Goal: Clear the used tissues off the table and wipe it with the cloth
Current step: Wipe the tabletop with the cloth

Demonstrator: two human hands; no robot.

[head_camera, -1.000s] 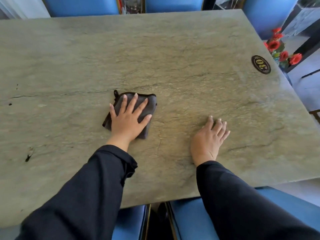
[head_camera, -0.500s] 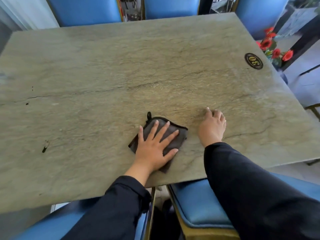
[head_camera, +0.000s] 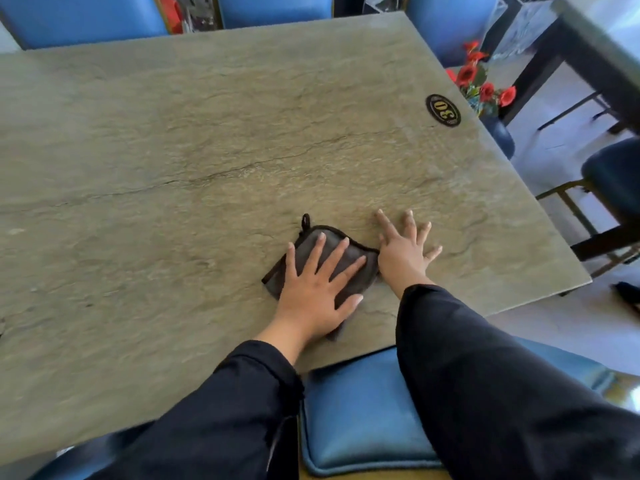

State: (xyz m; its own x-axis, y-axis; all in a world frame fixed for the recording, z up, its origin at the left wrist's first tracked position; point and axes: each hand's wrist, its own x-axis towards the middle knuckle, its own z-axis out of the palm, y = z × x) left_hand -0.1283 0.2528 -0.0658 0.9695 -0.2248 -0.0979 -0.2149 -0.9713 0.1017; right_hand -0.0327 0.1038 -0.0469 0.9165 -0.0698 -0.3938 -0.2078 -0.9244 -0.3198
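Observation:
A dark grey cloth (head_camera: 306, 244) with a small hanging loop lies flat on the green stone table (head_camera: 207, 133), near the front edge. My left hand (head_camera: 313, 292) presses down on it, palm flat and fingers spread over the fabric. Just to its right, my right hand (head_camera: 403, 252) rests flat on the bare stone with its fingers fanned out and its wrist touching the cloth's right edge. It holds nothing. No tissues show anywhere on the table.
A black oval plaque marked 30 (head_camera: 443, 110) sits near the table's right edge. Red flowers (head_camera: 481, 81) stand just beyond that edge. Blue chairs line the far side (head_camera: 86, 15), and one blue seat (head_camera: 356, 410) is under my arms. A dark stool (head_camera: 613, 174) stands at the right.
My left hand has slid the cloth from the table's middle toward the front edge and rightward, up against my right hand. The right hand's fingers have spread wider.

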